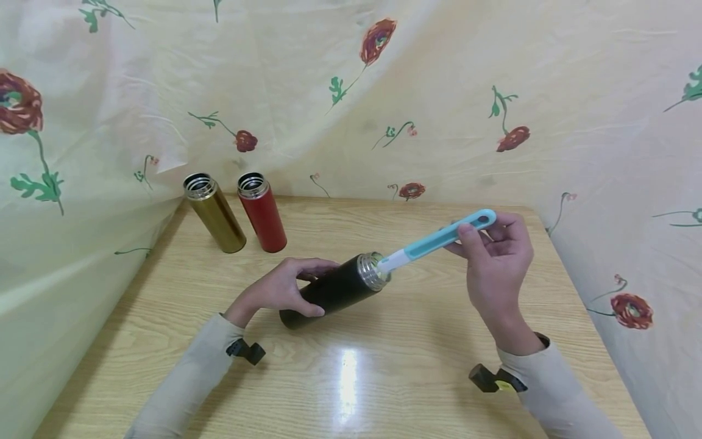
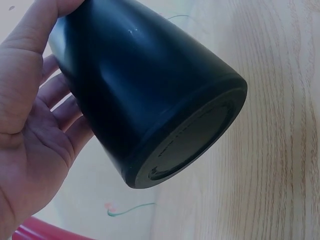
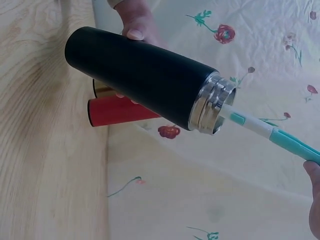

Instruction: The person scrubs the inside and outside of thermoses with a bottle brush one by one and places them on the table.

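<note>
A black flask (image 1: 332, 291) with a steel threaded mouth lies tilted on the wooden table (image 1: 384, 378), mouth raised toward the right. My left hand (image 1: 285, 288) grips its body, thumb in front and fingers behind; the left wrist view shows the flask's base (image 2: 192, 142) and my palm (image 2: 30, 145). A teal and white bottle brush (image 1: 439, 241) has its head inside the mouth (image 3: 212, 111), so the bristles are hidden. My right hand (image 1: 496, 256) holds the brush handle near its looped end. In the right wrist view the brush shaft (image 3: 270, 132) enters the black flask (image 3: 140, 75).
A gold flask (image 1: 215, 213) and a red flask (image 1: 262, 212) stand open-topped at the back left of the table. A cream cloth with red flowers (image 1: 493, 110) hangs behind and on both sides. The table's near part is bare, with a light glare.
</note>
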Available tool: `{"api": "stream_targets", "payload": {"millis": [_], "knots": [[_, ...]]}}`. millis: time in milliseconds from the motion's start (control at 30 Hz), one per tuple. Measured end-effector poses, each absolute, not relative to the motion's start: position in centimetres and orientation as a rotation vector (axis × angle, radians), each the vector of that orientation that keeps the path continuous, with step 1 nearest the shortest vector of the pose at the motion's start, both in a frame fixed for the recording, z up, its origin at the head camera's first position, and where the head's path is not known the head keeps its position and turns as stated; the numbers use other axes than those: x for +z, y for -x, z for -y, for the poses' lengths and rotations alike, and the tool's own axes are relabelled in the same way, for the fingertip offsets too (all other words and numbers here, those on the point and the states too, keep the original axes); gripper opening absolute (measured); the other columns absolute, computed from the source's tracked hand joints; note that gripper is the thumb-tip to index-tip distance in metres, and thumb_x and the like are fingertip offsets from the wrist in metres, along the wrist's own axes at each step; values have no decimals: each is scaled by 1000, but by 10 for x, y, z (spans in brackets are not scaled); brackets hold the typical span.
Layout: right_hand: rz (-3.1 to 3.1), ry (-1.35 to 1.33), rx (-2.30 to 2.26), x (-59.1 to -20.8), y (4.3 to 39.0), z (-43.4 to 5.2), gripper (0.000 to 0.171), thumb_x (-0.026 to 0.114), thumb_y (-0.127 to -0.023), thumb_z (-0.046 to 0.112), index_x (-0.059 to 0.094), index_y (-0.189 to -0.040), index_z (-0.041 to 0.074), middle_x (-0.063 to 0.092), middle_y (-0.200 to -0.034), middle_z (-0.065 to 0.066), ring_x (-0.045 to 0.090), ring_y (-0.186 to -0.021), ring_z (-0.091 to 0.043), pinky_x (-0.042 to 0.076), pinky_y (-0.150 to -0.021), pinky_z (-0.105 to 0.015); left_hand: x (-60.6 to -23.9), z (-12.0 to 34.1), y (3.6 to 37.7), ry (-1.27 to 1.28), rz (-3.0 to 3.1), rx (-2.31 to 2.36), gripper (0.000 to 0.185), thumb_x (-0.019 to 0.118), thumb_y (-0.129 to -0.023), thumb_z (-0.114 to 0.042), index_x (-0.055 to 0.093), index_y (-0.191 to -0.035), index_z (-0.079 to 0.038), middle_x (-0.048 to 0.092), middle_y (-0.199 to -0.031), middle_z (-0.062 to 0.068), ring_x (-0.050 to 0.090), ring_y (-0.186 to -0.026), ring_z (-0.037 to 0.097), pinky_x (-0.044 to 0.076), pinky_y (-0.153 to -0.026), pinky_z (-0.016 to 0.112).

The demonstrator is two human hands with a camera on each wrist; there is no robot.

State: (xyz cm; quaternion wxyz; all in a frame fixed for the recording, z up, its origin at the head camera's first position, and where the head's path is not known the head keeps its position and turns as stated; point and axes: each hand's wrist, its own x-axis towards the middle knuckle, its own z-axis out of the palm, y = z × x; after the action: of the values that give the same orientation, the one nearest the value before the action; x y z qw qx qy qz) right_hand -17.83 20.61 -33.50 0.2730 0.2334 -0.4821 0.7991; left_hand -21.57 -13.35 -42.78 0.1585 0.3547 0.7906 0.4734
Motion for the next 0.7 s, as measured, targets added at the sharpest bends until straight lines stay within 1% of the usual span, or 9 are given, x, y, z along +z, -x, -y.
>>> {"api": "stream_targets", "payload": {"millis": [367,700], "knots": [[1302,-631,2158,-328,177,-211,16,54,-90,-24,53,-104,-15,69,-90,-22,76,-79,-30,62,-70,-41,-427,136,215,-1009,-2262,1331,80,91,-76,-24,57,-147,-19,63,-141,-4,63,-120,15,54,-100,41],[1261,-630,2178,-326,176,-215,17,53,-89,-26,53,-103,-16,69,-90,-23,75,-78,-32,62,-68,-42,-427,140,213,-1004,-2261,1322,79,91,-76,-27,57,-147,-19,63,-141,-4,63,-121,16,54,-100,42]]}}
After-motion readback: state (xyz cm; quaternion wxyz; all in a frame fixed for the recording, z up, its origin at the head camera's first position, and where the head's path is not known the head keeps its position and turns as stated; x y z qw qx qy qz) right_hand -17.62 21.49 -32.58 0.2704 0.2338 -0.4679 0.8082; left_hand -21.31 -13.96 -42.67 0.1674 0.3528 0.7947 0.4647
